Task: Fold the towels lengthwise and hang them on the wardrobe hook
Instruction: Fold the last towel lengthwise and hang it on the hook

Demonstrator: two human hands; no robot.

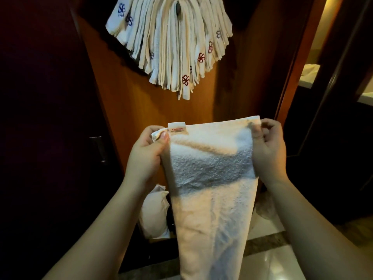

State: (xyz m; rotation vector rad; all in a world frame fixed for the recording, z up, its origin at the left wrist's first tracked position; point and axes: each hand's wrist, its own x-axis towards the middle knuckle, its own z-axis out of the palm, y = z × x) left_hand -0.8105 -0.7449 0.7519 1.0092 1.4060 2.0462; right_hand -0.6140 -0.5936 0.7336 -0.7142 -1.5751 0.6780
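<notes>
Head view: white towel (212, 178) held up at chest level in front of the wooden wardrobe door (125, 110), hanging straight down past the bottom of frame. Left hand (149, 156) pinches the top left corner, thumb on the front just beside the sewn label (177, 128). Right hand (266, 146) pinches the top right corner, fingers curled over the edge. Top edge is fairly taut between the two hands.

Hook (178, 9) is above, nearly buried under a thick fan of hung towels (171, 47) with red and blue embroidered logos. White bundles (155, 211) sit low behind the held towel; can't tell what they are.

Step, as I read it: towel is spread, lengthwise fold not yet made. Next move calls for bringing the two top corners together so the long edges meet, keeping them aligned, then lifting it over the hook. Hook is crowded, so seating it could be fiddly.
</notes>
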